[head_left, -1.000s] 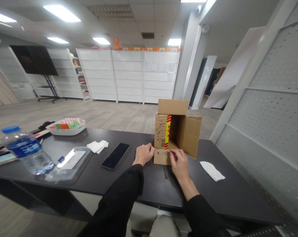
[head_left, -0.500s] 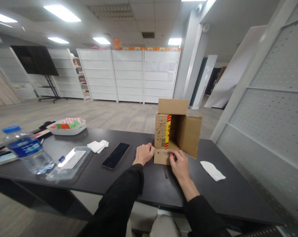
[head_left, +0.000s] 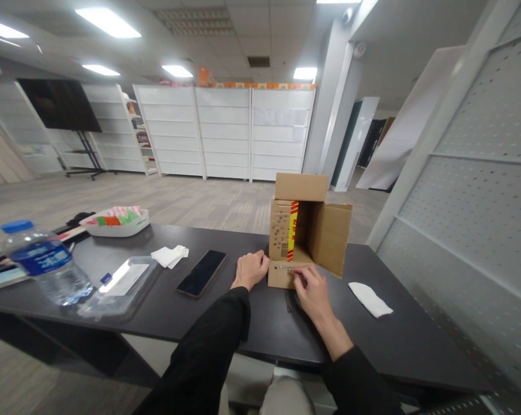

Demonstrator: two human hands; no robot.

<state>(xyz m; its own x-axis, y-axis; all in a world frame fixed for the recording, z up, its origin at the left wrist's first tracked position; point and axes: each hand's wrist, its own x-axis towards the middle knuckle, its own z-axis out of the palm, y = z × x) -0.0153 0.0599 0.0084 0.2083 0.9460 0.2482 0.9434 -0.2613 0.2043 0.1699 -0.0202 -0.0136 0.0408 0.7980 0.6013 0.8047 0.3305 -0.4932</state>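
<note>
A cardboard box [head_left: 278, 230] lies on its side on the dark table, its opening facing me and its flaps spread. Small dark marks or holes dot its left panel, beside red-and-yellow tape. At the left edge of the lower front flap, my left hand [head_left: 252, 270] is closed against the box; its fingertips are hidden. Over the right part of that flap, my right hand [head_left: 313, 289] pinches its thumb and forefinger together. What is between them is too small to make out. A row of small bits runs along the flap. Thin dark sticks [head_left: 289, 301] lie in front of it.
Left of my hands lie a phone [head_left: 202, 273], white tissues [head_left: 170, 256] and a clear plastic case [head_left: 120, 288]. A water bottle [head_left: 48, 265] and a white tray [head_left: 117, 230] stand farther left. Another tissue [head_left: 370, 299] lies at right, near a perforated panel [head_left: 480, 190].
My right hand has shifted slightly left and down on the front flap, its fingers still pinched. The left hand stays at the box edge.
</note>
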